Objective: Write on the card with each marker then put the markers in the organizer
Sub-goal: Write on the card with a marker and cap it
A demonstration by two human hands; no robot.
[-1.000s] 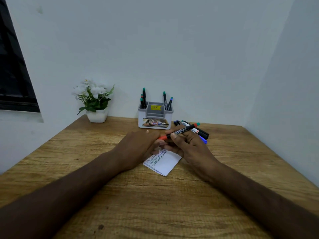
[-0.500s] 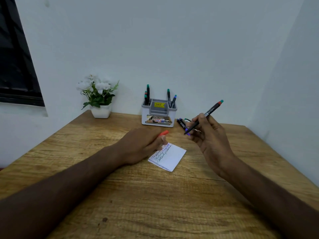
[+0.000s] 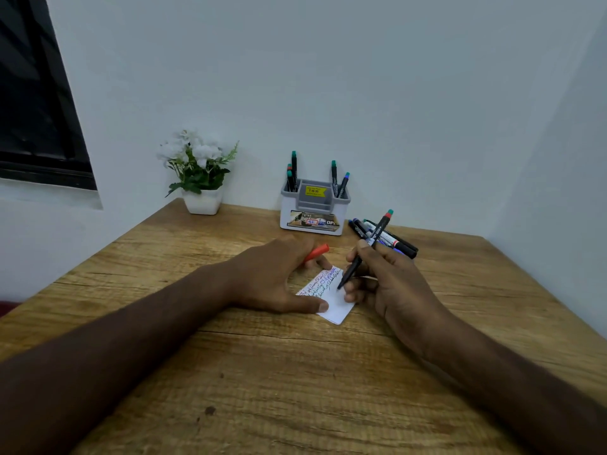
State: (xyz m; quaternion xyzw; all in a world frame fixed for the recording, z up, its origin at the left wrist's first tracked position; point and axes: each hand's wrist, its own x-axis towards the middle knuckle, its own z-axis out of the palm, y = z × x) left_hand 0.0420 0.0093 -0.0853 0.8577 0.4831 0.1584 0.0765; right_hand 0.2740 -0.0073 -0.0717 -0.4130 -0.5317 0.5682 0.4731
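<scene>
A white card (image 3: 335,307) with several lines of coloured writing lies on the wooden table. My left hand (image 3: 276,277) holds an orange-red cap (image 3: 317,252) in its fingers while the thumb presses the card's near edge. My right hand (image 3: 384,284) grips a black marker (image 3: 364,251) like a pen, its uncapped tip touching the card's right side. The grey and white organizer (image 3: 313,208) stands at the back against the wall, with several markers upright in its side slots. A few more markers (image 3: 394,239) lie on the table right of it.
A white pot of artificial flowers (image 3: 200,175) stands at the back left by the wall. A dark window (image 3: 36,103) is at the far left. Walls close the table at the back and the right.
My right hand came down from the air with the marker and set its tip on the card. My left hand spread its thumb onto the card, the cap still held.
</scene>
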